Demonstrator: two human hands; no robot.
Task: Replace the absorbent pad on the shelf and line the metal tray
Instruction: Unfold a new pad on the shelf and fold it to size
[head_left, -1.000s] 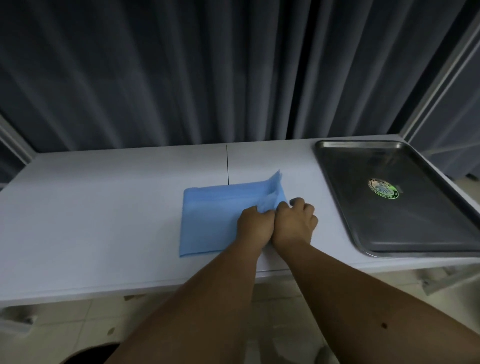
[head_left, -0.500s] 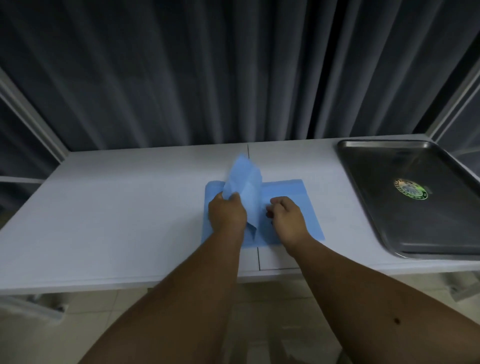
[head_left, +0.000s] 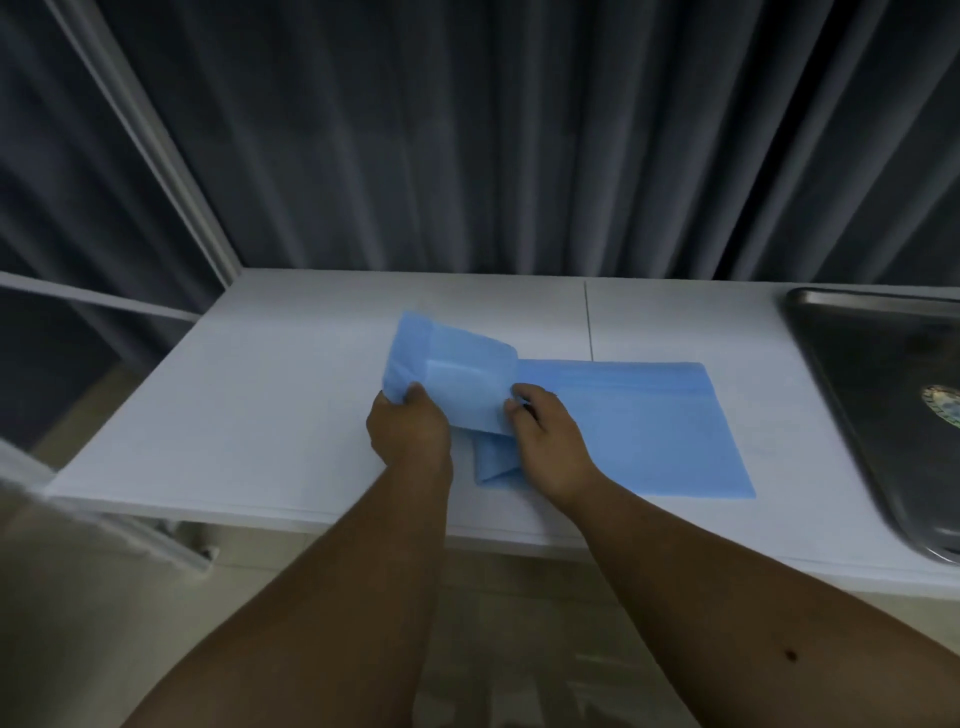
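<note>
1 blue absorbent pad (head_left: 639, 431) half-unfolded on white shelf (head_left: 260, 395), left hand (head_left: 408, 434) pinching raised flap at 9 o'clock, right hand (head_left: 550, 441) gripping fold, 1 metal tray (head_left: 878, 415) at 3 o'clock

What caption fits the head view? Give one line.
Both hands, left and right, unfold a blue absorbent pad on the white shelf.

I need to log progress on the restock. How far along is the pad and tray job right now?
Done: a blue absorbent pad lies on the white shelf, partly opened. In hand: the left hand grips a raised fold while the right hand pinches its edge, so the pad is not yet flat. Left: finish spreading it, then line the metal tray at the right, which looks bare in the part shown.
</note>
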